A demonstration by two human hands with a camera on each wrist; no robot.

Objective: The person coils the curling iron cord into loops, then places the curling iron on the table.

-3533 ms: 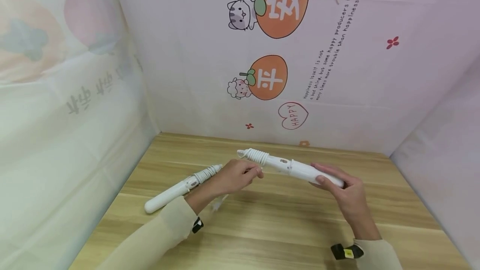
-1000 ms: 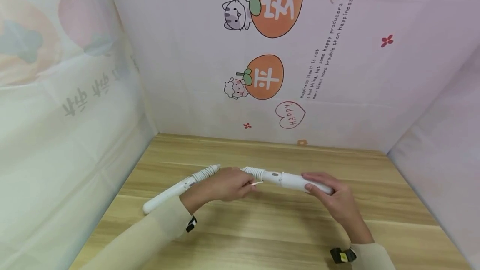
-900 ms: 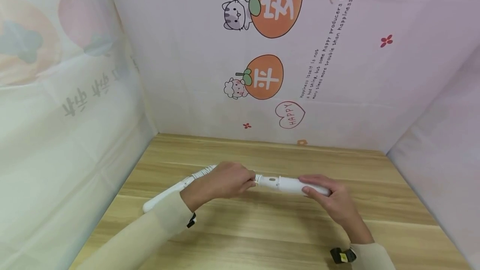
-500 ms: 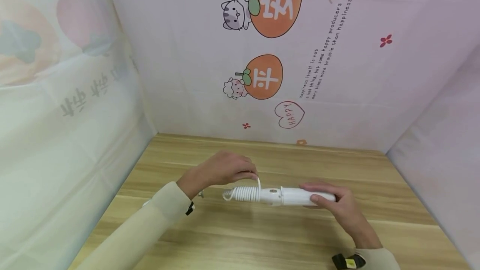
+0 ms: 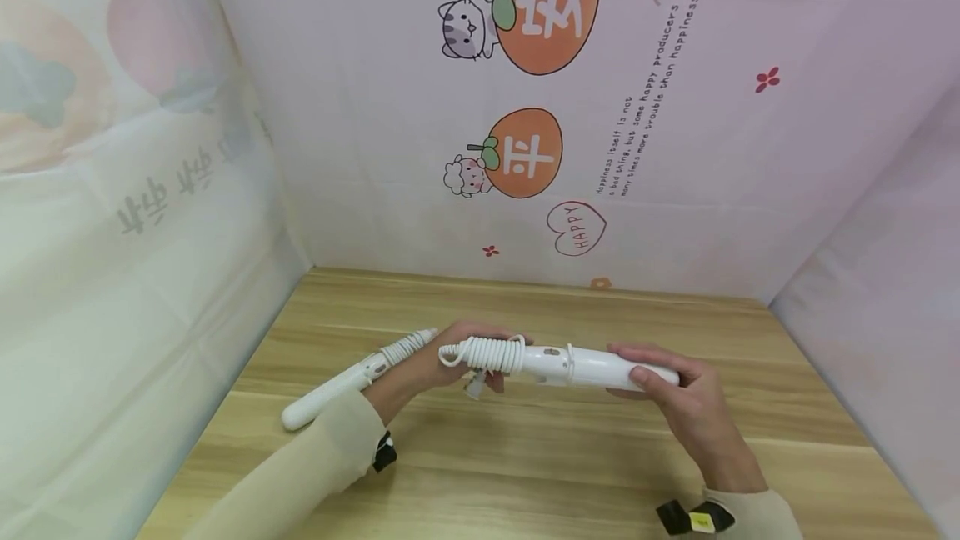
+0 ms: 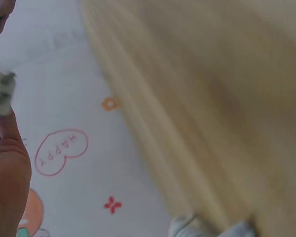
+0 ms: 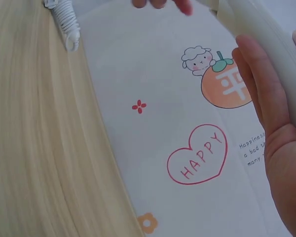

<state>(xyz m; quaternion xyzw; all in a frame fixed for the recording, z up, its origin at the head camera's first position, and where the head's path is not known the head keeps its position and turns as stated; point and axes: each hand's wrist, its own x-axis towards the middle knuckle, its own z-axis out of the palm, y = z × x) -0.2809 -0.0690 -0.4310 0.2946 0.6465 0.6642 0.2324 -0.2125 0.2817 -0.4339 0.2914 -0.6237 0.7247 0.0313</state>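
Observation:
A white hair straightener (image 5: 600, 367) is held level above the table, with its cord (image 5: 495, 354) wound in coils round the handle. My right hand (image 5: 697, 398) grips its rounded end, thumb in front and fingers behind. Behind the coiled end is my left hand (image 5: 426, 367), partly hidden by the handle. In the left wrist view its fingers hold the cord's pale plug (image 6: 1, 94), which hangs just under the coils in the head view. A second white straightener (image 5: 330, 394), cord also wound, lies on the table beside my left forearm.
The wooden table (image 5: 570, 465) runs back to a printed cloth wall (image 5: 375, 148). Pale cloth also closes in the left side (image 5: 150, 290) and the right side (image 5: 877, 290). Each wrist bears a black strap device.
Half a second ago my left hand pulled a cord strand up above the handle; now it is behind the coils with the plug. The straightener has risen slightly, and my right hand keeps its grip.

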